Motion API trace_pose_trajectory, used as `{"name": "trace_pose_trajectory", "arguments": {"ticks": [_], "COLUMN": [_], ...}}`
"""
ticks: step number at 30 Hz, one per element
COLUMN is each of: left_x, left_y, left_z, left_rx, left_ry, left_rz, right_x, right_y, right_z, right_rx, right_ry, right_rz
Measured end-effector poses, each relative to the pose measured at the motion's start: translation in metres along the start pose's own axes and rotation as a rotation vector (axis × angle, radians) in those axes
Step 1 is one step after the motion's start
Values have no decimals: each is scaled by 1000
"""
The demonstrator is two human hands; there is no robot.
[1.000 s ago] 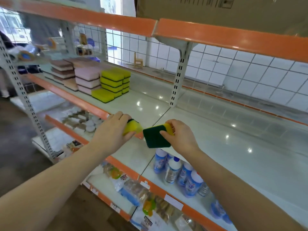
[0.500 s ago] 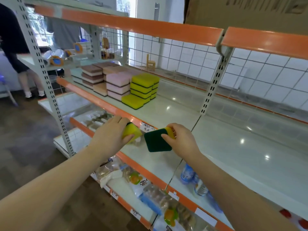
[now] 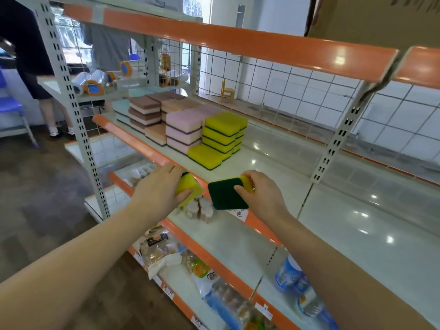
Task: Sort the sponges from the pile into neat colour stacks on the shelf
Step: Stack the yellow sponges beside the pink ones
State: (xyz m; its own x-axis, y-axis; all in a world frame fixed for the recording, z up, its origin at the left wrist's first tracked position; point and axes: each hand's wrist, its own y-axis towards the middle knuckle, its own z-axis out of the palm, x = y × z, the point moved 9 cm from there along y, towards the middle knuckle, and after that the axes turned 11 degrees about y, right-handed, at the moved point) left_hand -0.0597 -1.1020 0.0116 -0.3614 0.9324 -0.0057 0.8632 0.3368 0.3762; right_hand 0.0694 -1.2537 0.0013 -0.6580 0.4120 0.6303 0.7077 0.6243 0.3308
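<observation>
Head view, centre frame: my left hand is closed round a yellow sponge, fingers over its top, thumb under; only the sponge's right part shows past the palm. My right hand pinches a second sponge by its right edge, thumb on the dark green scouring face, which is turned toward the camera, w/ a strip of yellow foam visible at the fingers. The two sponges sit side by side, close but apart, both held in the air in front of the orange shelf lip, just below the level of the shelf board. On that board, upper-centre of frame, are the sorted stacks: yellow stack four high, w/ a further yellow column behind it, and one single yellow sponge lying flat in front, touching the stack's base. Left of the yellow: pink stack three high, then peach stack, brown stack, and a pale teal stack farthest left, partly hidden. Right half of the board is bare, glossy. Lower frame: lower shelves carry packaged goods and blue-and-white bottles; labels too blurred to read. Upper left: another person's legs beside the upright post.
</observation>
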Motion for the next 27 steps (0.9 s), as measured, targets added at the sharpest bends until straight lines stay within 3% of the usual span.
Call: {"name": "trace_pose_trajectory", "arguments": {"ticks": [16,27], "left_x": [37,52], "left_y": [91,119], "left_z": [21,33], "left_rx": [-21,-14], "left_ry": [38,41], "left_rz": [-89,-28], "right_x": [-12,-12], "right_y": [113,145], "right_z": [14,31], "right_rx": [7,-14], "right_ry": [11,-10], "right_rz": [-77,-137]}}
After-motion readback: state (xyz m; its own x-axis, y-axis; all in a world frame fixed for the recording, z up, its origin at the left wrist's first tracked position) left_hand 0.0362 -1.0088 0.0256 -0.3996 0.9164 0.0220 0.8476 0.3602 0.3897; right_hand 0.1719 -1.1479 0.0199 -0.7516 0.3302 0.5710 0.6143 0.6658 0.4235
